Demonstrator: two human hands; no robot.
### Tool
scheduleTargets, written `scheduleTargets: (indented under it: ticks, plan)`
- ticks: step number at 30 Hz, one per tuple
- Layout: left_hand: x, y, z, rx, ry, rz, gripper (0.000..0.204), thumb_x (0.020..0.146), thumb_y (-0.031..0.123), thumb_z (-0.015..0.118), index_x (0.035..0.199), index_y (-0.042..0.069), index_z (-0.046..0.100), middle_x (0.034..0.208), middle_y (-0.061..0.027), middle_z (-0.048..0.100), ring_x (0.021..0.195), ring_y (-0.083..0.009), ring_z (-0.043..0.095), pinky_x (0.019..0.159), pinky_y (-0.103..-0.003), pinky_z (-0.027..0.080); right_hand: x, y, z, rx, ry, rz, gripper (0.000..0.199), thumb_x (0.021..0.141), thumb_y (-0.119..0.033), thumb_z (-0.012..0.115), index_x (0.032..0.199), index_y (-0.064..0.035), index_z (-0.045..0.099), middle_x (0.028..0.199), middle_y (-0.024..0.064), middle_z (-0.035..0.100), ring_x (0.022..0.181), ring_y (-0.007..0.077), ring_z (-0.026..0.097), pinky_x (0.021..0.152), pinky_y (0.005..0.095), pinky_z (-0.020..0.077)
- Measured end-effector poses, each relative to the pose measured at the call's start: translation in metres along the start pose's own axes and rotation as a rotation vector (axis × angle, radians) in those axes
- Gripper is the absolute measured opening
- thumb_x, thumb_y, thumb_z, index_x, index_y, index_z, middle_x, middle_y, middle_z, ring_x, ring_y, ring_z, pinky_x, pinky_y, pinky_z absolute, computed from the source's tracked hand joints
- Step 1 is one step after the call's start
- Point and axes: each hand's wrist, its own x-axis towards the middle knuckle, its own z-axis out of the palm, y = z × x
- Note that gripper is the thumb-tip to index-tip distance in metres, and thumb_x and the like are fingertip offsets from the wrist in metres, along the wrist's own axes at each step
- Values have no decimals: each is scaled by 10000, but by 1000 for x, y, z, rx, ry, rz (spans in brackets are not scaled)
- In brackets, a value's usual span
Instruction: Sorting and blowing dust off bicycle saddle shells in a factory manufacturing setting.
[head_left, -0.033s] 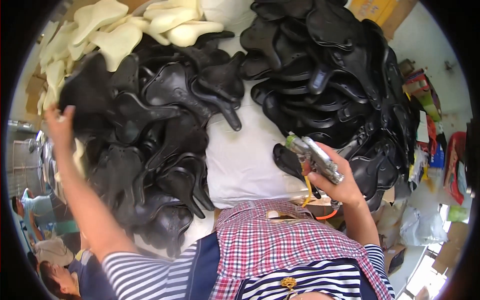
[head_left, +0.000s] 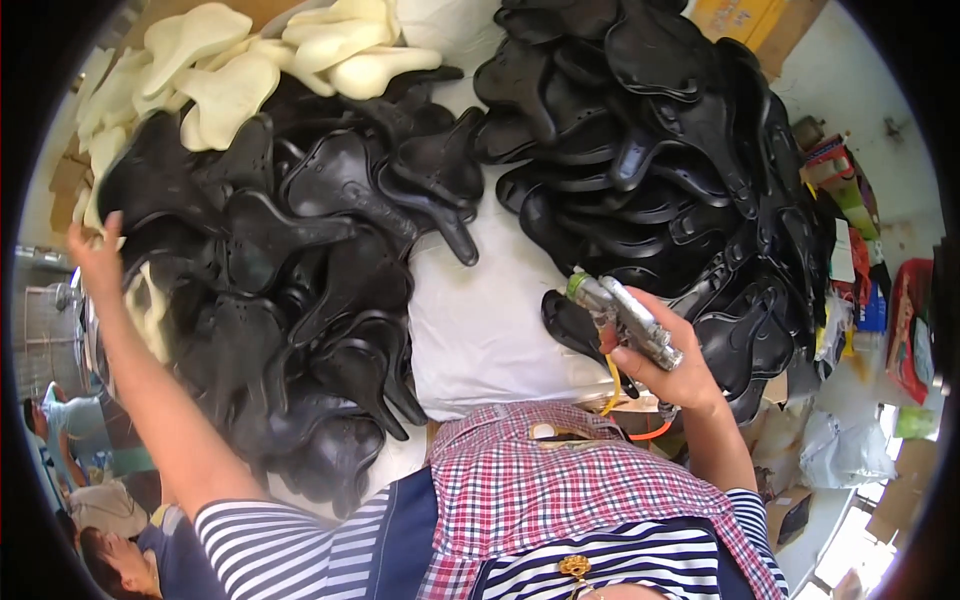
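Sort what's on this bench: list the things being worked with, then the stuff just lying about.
In use:
left hand on the left black saddle-shell pile
right hand gripping the metal air tool

Lying about:
cream shells
right black pile
cardboard box

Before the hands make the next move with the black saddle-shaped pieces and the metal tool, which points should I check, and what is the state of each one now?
1. Right hand grips the silver metal hand tool: ok, fingers wrap its body.
2. Left hand has reached a piece: ok, it lies at the far left edge of the left heap of black saddle-shaped shells; a closed grasp cannot be told.
3. Free working spot: ok, a bare part of the white padded surface shows between the heaps.
4. Right heap of black saddle-shaped shells is stable: cannot tell.
5. Orange hose below the tool hangs free: cannot tell, mostly hidden.
6. Cream saddle-shaped foam pads kept apart: not ok, they overlap the black heap.
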Motion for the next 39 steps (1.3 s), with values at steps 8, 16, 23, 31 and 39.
scheduleTargets:
  ticks: [8,16,23,31,39]
  plan:
    - [-120,259,213,-872,-388,-381,165,719,68,686,875,18,670,777,-26,647,705,-126,572,675,-278,476,-19,-1,-20,-28,159,17,590,799,-54,706,1326,-22,443,992,67,626,917,122,604,813,278,492]
    - [-219,444,339,-206,-473,346,685,733,74,655,1344,80,346,1205,-197,551,1149,-392,486,957,-420,402,-23,-13,-35,-48,265,58,596,806,-74,684,1326,26,409,973,91,621,889,158,603,808,307,486]
    - [-190,461,400,-207,-1137,-176,826,707,344,677,1338,-45,312,1269,-230,530,1155,-391,524,969,-400,421,7,-11,-40,-22,270,74,623,793,-93,698,1330,25,406,999,102,618,897,164,606,800,310,494]
    - [-195,432,391,-415,-1369,-365,618,744,430,640,1098,-76,613,1078,-227,644,991,-388,621,849,-421,485,52,-4,-45,-52,210,70,633,791,-94,701,1341,11,405,1002,97,619,890,158,608,796,309,501]
    - [-206,404,413,-1315,-1429,-1257,289,791,112,590,1049,-14,622,1061,-135,650,996,-279,610,926,-430,473,73,1,-41,-5,161,52,576,809,-115,708,1319,-52,448,978,65,618,833,120,594,774,286,488]
